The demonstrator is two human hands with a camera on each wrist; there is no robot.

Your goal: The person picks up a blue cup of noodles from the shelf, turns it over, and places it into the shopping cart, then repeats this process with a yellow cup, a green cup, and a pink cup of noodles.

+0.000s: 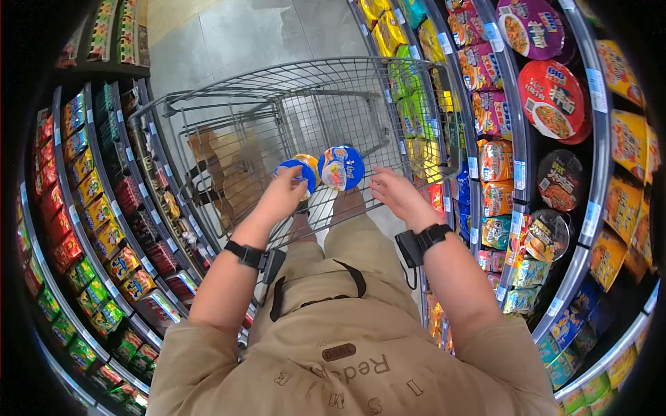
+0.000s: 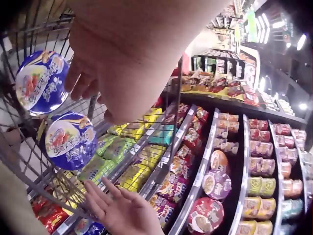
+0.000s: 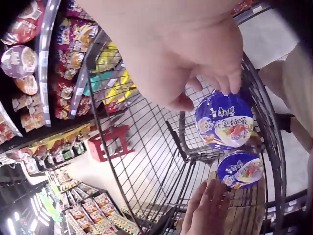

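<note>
Both my arms reach forward over my lap, forearms bare, a black band on each wrist. My left hand point(image 1: 281, 197) is raised, palm away from me, fingers curled forward; whether they grip anything I cannot tell from these views. My right hand point(image 1: 395, 193) sits level with it and a little apart, palm turned inward, fingers point(image 2: 105, 196) straight and spread, holding nothing. Elbows bent and tucked near my sides, knees below.

Shelf labels point(image 1: 591, 218) too small to read (cart point(image 1: 291, 90) contents half hidden by wire)
</note>
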